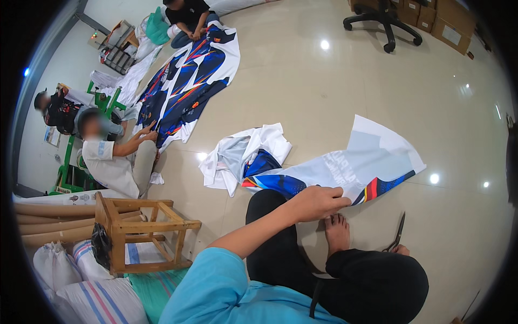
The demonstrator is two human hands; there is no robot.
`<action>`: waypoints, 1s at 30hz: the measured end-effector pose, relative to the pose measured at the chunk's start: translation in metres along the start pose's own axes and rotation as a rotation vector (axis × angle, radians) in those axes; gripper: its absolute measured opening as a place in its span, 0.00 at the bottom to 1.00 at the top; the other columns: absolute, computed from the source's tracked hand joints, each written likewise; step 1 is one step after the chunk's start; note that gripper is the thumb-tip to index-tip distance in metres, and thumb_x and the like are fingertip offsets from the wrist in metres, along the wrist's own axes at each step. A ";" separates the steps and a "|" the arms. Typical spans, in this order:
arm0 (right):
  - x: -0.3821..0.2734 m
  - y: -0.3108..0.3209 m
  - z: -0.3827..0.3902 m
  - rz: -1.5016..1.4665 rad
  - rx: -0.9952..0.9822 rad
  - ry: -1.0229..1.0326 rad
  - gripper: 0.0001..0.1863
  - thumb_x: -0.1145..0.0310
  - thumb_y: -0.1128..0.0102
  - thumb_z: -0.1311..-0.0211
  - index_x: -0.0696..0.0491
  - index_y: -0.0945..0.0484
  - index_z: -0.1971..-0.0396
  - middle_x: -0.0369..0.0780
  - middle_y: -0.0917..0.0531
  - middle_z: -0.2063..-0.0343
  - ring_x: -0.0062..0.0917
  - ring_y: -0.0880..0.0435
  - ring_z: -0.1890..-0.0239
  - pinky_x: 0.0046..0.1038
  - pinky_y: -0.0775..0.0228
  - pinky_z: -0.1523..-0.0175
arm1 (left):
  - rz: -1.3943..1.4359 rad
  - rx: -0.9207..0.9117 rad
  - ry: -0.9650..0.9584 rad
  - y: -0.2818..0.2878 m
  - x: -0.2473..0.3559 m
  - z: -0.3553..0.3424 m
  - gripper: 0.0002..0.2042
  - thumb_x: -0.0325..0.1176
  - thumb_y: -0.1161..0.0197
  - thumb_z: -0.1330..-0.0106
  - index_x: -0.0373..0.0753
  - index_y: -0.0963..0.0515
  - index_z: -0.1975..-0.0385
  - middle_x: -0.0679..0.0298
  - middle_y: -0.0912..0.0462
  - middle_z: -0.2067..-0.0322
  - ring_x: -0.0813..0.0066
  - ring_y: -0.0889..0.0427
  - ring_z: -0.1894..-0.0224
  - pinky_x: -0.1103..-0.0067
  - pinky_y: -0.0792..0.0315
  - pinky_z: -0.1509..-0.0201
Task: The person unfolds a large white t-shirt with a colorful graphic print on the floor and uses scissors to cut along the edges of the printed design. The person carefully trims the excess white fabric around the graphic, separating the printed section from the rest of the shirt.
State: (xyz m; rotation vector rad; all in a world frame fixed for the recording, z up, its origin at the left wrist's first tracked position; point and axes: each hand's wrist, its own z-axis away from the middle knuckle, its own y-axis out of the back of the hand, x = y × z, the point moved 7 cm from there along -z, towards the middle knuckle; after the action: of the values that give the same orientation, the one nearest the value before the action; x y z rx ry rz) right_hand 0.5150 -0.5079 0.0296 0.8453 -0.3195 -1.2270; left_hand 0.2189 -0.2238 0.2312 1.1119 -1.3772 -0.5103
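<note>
My left hand (322, 204) is closed on the near edge of a printed fabric piece (345, 167), pale grey-white with blue, red and yellow patterning. The fabric spreads over the floor to the left and right of that hand. Beyond my right knee, only a small part of my right hand (400, 249) shows, at the handles of dark scissors (399, 229); the blades point away from me. My knee hides most of that hand. A crumpled heap of white and blue fabric (243, 154) lies left of the piece I hold.
A wooden stool frame (145, 229) lies at my left, near stuffed sacks (102, 299) and cardboard tubes (54, 221). Farther off, people sit around a large printed cloth (186, 86). A wheeled chair base (384, 24) and cardboard boxes (450, 27) stand at the far right.
</note>
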 end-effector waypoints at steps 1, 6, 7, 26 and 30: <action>-0.017 0.009 0.002 -0.015 0.083 0.090 0.22 0.73 0.18 0.61 0.58 0.27 0.72 0.47 0.18 0.68 0.41 0.19 0.65 0.38 0.27 0.57 | -0.013 -0.018 0.008 0.006 0.005 0.002 0.17 0.29 0.35 0.39 0.46 0.22 0.49 0.63 0.24 0.67 0.62 0.17 0.66 0.68 0.24 0.69; -0.157 0.062 0.070 -0.304 0.631 0.865 0.41 0.74 0.21 0.57 0.56 0.27 0.38 0.48 0.19 0.46 0.48 0.25 0.37 0.41 0.39 0.28 | -0.037 -0.052 -0.155 0.026 0.044 -0.006 0.19 0.29 0.38 0.38 0.48 0.22 0.46 0.63 0.27 0.68 0.63 0.18 0.68 0.69 0.25 0.71; -0.195 0.075 0.094 -0.338 0.611 0.969 0.44 0.74 0.21 0.56 0.56 0.30 0.34 0.47 0.20 0.44 0.50 0.27 0.35 0.42 0.43 0.25 | -0.029 -0.029 -0.203 0.026 0.053 -0.004 0.19 0.29 0.39 0.38 0.49 0.22 0.46 0.64 0.27 0.69 0.64 0.18 0.68 0.69 0.25 0.72; -0.128 0.178 0.028 -0.693 0.252 0.921 0.14 0.80 0.46 0.47 0.58 0.20 0.60 0.34 0.19 0.65 0.19 0.21 0.58 0.23 0.30 0.49 | -0.611 0.669 0.014 0.268 0.059 0.085 0.16 0.18 0.31 0.49 0.40 0.12 0.60 0.65 0.20 0.76 0.71 0.21 0.77 0.77 0.32 0.77; -0.145 0.251 0.019 -0.704 0.447 0.979 0.11 0.68 0.40 0.41 0.56 0.20 0.60 0.33 0.20 0.65 0.18 0.23 0.59 0.22 0.33 0.51 | -0.279 0.583 0.179 0.275 -0.022 0.053 0.07 0.17 0.36 0.38 0.34 0.18 0.62 0.58 0.16 0.67 0.64 0.16 0.65 0.74 0.25 0.59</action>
State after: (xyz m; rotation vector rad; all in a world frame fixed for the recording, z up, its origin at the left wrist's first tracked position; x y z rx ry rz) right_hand 0.6279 -0.3602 0.2528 1.9338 0.5718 -1.2171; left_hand 0.0809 -0.1010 0.4434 1.7953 -1.2487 -0.1942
